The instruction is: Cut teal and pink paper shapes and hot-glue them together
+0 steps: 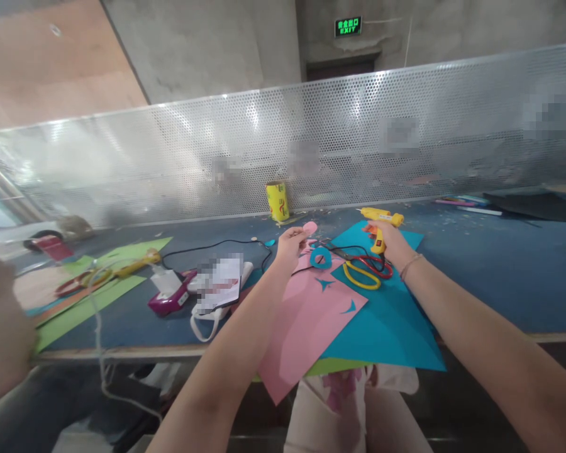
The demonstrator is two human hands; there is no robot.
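My left hand (pixel 291 243) pinches a small pink paper disc (pixel 310 228) above the table. My right hand (pixel 387 238) is wrapped round the handle of a yellow glue gun (pixel 381 215), whose nozzle points left. Under and between my hands lie a pink paper sheet (pixel 306 321) and a blue paper sheet (pixel 391 333). A blue paper ring (pixel 321 257) and a small blue scrap (pixel 324 285) rest on the pink sheet. Scissors with a yellow and red handle (pixel 362 277) lie beside the ring, near my right wrist.
A yellow can (pixel 277 201) stands by the perforated metal screen (pixel 193 157). To the left are a purple power strip (pixel 170 299), a phone (pixel 221 283), a black cord (pixel 207 244) and green paper (pixel 122 251). Another person's arm (pixel 4 321) is at far left. Pens (pixel 466 202) lie at right.
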